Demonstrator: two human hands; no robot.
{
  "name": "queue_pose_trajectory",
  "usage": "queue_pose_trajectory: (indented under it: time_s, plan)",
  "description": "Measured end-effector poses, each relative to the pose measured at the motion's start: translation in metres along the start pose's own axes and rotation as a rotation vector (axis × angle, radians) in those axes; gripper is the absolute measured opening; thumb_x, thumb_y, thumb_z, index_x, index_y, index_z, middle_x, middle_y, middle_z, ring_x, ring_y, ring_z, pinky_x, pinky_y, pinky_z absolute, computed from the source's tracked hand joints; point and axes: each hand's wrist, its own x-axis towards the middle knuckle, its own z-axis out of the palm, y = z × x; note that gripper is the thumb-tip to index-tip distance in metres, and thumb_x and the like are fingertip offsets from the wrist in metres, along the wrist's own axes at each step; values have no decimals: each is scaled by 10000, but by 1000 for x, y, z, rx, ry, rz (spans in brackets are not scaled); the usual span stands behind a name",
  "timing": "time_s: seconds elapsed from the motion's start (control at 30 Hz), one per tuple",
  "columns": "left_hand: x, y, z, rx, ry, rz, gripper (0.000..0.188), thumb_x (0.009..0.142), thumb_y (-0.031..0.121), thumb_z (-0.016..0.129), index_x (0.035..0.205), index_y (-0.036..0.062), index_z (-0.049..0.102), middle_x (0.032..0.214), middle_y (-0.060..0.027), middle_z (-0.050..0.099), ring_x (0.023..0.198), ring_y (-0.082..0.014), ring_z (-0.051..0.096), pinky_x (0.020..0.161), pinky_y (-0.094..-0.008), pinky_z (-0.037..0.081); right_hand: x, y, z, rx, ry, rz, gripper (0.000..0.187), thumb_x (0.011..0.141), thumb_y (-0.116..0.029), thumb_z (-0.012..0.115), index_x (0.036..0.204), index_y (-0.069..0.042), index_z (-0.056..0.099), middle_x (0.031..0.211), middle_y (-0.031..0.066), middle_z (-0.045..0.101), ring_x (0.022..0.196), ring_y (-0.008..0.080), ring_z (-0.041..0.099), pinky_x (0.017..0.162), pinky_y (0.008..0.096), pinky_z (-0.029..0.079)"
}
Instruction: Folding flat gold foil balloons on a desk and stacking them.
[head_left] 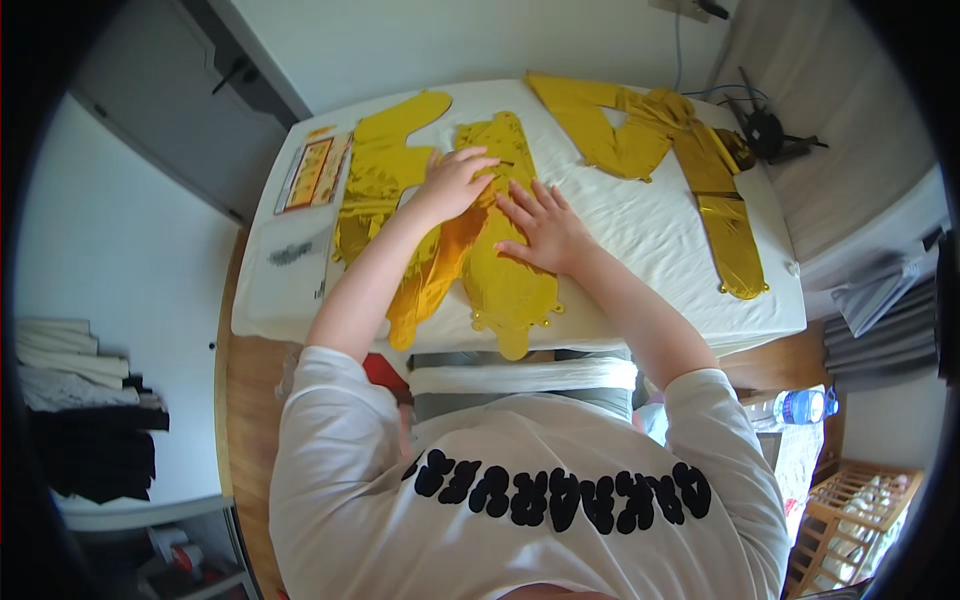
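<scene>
Two hands seem to be flattening the middle foil piece (512,285) on the cloth-covered counter (625,235).
From the left, one printed pack (312,172) is lying beside one left foil piece (380,165); an orange-toned strip (440,265) is slanting between that and the middle piece, and whether it is separate I cannot tell. The left hand (455,185) is resting over the middle piece's upper part, fingers curved; whether its grip is pinching foil is unclear. The right hand (545,228) is lying palm down, fingers spread. The next move probably calls for light, even pressure. One right foil piece (650,135) is lying apart, making at least three.
</scene>
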Motion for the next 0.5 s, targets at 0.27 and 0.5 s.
queue_pose_trajectory:
  time_s: [0.27,0.5]
  plan:
    - [-177,83,-43,391,-20,-167,193,954,194,687,1128,165,766,1159,10,691,1122,-211,624,1028,-431,342,5,-5,-1,4,114,-18,860,966,-732,461,1628,-196,336,1685,128,313,1545,414,272,1263,552,198]
    - [-188,111,-10,159,277,-167,150,875,232,788,1005,160,808,1050,28,735,999,-197,671,977,-414,406,4,-6,-2,-7,75,-7,845,973,-716,473,1630,-205,330,1691,119,303,1557,407,250,1270,546,192]
